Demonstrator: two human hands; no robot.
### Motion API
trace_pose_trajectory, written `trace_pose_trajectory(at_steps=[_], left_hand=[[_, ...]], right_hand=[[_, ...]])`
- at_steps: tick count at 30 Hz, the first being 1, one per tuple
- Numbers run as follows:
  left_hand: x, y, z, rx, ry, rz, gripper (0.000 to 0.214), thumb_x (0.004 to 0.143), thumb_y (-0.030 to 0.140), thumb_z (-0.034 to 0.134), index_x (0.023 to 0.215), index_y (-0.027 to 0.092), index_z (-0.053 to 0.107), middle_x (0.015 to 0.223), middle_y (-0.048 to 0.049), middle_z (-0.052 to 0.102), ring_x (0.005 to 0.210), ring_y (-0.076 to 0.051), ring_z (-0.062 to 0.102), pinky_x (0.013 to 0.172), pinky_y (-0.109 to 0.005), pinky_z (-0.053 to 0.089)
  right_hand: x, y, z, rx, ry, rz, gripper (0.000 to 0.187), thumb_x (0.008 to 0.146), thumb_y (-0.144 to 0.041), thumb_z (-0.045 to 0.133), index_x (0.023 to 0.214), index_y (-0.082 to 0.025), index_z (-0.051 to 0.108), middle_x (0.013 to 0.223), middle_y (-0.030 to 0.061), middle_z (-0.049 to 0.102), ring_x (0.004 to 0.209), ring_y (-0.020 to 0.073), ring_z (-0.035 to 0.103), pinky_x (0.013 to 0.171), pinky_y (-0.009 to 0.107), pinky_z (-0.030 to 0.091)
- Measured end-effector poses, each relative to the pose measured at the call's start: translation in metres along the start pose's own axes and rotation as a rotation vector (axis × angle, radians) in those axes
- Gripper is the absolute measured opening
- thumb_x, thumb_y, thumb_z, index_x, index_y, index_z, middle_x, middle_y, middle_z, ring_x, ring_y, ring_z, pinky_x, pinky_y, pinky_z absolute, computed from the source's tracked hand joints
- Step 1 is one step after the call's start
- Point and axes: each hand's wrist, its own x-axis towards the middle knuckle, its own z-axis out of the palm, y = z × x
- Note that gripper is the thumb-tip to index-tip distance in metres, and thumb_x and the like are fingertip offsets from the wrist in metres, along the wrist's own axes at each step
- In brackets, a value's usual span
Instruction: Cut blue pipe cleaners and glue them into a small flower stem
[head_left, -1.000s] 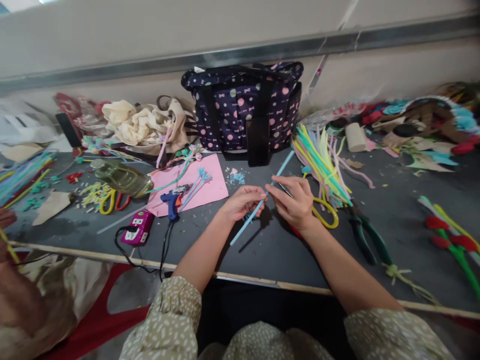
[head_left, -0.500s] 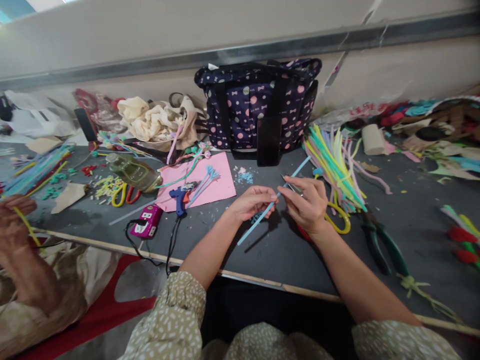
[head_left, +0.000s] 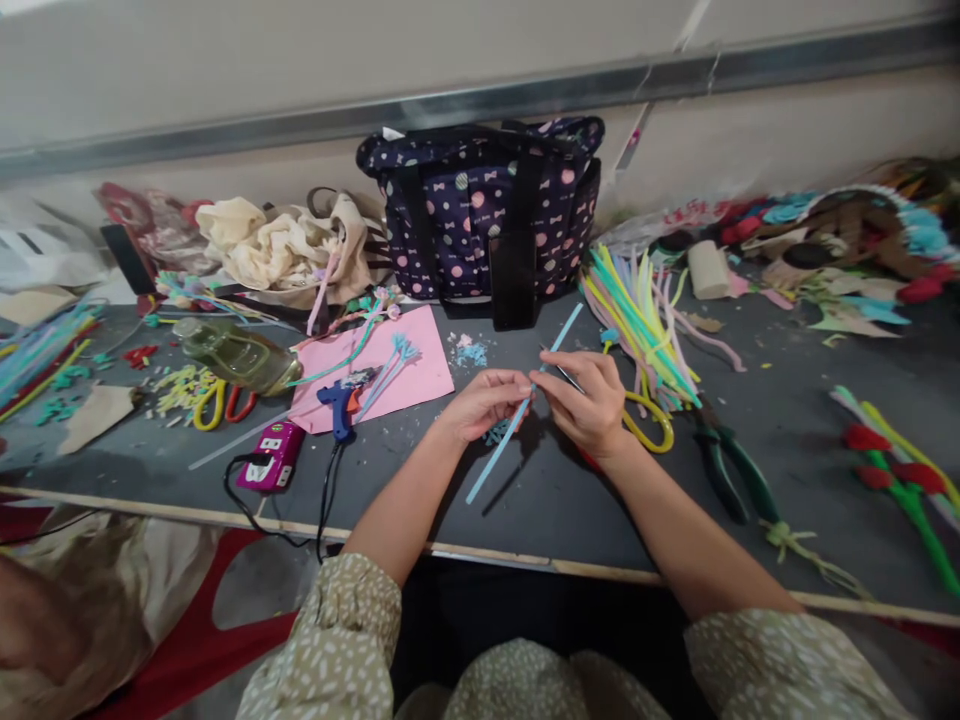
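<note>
A light blue pipe cleaner slants between my hands above the table. My left hand is closed, pinching it near its middle between thumb and fingers. At the same spot, the fingertips of my right hand press against the strip. A slim metal tool is tucked in my right fingers; its kind is mostly hidden by them. Small blue pieces lie on the table behind my left hand. Yellow-handled scissors rest beside my right hand, partly covered by it.
Bundled pipe cleaners and green-handled pliers lie to the right. Leftward are a blue glue gun on pink paper, a magenta power strip and a bottle. A dotted bag with a phone stands behind.
My view has turned slightly right, so the scene sits further left. Right fingertips have come closer to the left ones on the pipe cleaner. The co-worker's hand at the left has left view.
</note>
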Motion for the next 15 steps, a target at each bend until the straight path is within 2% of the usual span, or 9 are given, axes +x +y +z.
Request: trace_pose_trajectory(at_steps=[9,15], left_hand=[[-0.0012,0.0031,0.0017,0.043,-0.014,-0.028,0.028,0.068,0.035,0.078,0.069,0.013,0.060,0.056,0.0013,0.060,0.042,-0.008,0.054,0.042,-0.019,0.041],[0.0000,0.0012,0.0023,0.064,0.037,-0.010,0.033,0.065,0.039,0.080,0.069,0.013,0.060,0.058,0.0016,0.059,0.044,-0.007,0.052,0.046,-0.020,0.044]], right_hand=[[0.0027,0.0000,0.0017,-0.001,-0.015,0.057,0.025,0.087,-0.017,0.057,0.105,-0.030,0.068,0.115,0.0049,0.067,0.100,0.0228,0.059,0.082,0.042,0.052],[0.0029,-0.0003,0.0009,0.052,-0.027,0.036,0.024,0.088,-0.020,0.058,0.106,-0.031,0.069,0.115,0.0056,0.068,0.101,0.0229,0.059,0.084,0.043,0.052]])
